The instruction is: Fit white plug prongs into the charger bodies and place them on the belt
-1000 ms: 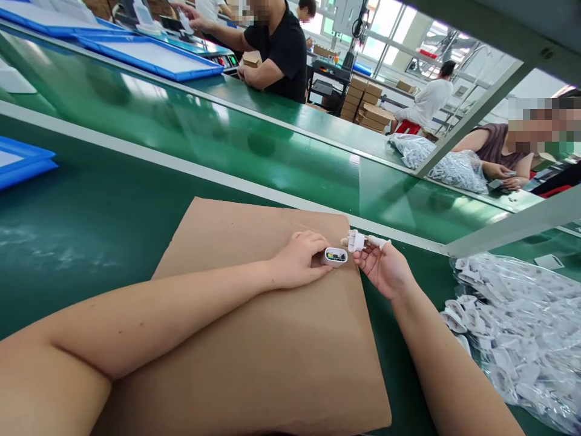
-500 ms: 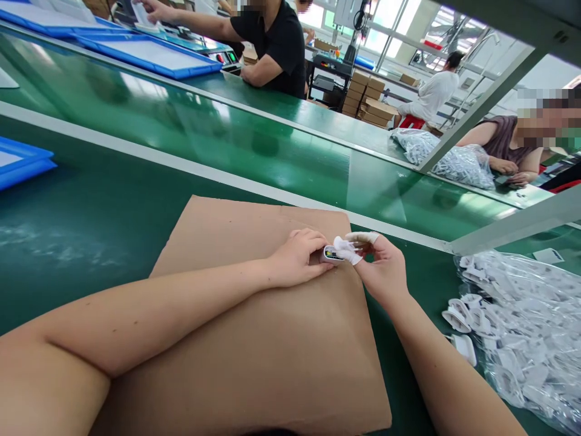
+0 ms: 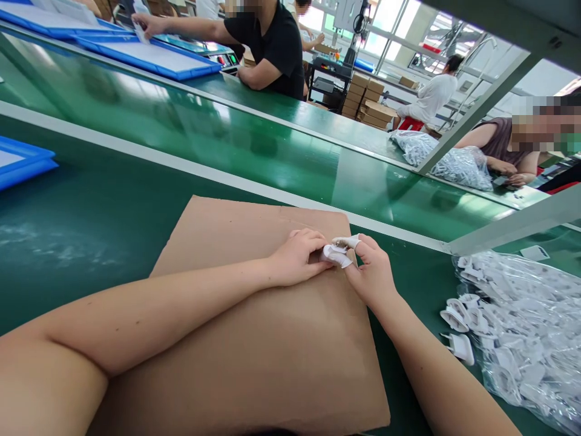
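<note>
Over the upper right part of a brown cardboard sheet [image 3: 272, 351], my left hand [image 3: 299, 257] is closed round a small white plastic housing [image 3: 325, 254]. My right hand [image 3: 370, 266], with white covers on thumb and finger, pinches a white end piece [image 3: 334, 249] against the housing's right end. The fingers partly hide where the two parts meet. To the right, a clear plastic bag [image 3: 521, 327] full of white plastic parts lies on the green table. A loose white plug piece with pins [image 3: 460, 347] sits beside the bag.
A blue tray [image 3: 27, 162] lies at the left. Beyond a pale rail [image 3: 136, 158] runs a green belt, with more blue trays [image 3: 149, 56] and people behind it. A metal post [image 3: 481, 115] slants at the right.
My right hand has moved left, bringing the white end piece onto the housing, whose open end showed inner parts before. Across the belt, a person's arm has lowered toward a blue tray.
</note>
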A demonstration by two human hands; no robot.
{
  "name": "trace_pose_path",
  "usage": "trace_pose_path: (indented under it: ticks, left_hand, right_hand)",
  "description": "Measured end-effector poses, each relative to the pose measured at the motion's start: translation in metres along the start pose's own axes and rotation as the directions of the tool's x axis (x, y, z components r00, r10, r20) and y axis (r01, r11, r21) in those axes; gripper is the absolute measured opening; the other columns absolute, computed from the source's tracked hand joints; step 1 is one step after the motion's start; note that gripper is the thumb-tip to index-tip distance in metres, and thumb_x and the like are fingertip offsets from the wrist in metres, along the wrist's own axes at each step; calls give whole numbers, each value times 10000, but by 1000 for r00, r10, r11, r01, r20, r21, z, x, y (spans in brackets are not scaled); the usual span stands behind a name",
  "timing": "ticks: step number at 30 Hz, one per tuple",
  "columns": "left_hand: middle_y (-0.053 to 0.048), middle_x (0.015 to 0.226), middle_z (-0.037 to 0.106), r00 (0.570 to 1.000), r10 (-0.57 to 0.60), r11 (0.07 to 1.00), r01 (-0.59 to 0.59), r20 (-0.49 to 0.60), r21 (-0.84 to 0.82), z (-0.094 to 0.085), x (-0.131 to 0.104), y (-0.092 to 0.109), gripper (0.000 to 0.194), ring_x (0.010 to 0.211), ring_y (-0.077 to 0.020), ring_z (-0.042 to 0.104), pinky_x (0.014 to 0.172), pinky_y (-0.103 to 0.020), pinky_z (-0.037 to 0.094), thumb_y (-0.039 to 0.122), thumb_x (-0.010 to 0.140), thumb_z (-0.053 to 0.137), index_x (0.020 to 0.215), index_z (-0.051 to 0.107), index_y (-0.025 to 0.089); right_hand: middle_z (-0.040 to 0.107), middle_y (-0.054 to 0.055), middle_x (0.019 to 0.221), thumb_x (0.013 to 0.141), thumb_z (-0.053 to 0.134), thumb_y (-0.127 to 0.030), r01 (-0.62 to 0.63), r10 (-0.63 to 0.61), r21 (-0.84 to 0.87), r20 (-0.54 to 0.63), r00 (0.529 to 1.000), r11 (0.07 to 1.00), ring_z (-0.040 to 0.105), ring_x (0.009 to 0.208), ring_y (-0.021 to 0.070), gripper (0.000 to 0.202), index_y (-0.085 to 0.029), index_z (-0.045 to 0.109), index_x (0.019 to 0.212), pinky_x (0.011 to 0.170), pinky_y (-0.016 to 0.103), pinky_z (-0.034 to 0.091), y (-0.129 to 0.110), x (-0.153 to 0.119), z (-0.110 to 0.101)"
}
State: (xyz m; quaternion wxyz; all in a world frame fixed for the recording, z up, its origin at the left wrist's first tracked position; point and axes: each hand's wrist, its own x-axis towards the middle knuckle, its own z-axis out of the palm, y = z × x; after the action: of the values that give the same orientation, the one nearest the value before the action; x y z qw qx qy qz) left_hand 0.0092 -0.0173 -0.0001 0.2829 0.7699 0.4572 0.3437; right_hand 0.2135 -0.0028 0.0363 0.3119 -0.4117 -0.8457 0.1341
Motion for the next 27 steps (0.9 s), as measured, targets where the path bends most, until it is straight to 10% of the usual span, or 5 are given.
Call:
trace_pose_path:
  ticks: [11,27]
  left_hand:
    - [-69,1165,712,998,55,998,-55,-9,-22,2,0,-2,201,1175,-289,612,1114,-517,368,364,948,685,1104,713,240]
    - [-55,963,717,998,64,990,-65,-7,-126,3,10,-7,180,941,-241,649,882,-369,503,349,847,753,930,710,195]
  right_hand:
    - [669,17,804,854,643,-168,89,-125,-321,-96,987,943,571,886,233,138,-240,727,938,953,396,366,0,-1,4]
    - [574,-18,753,837,659,-237,25,-29,-44,-90,996,999,578,814,196,123,-277,741,919,1121,501,316,16,0,14]
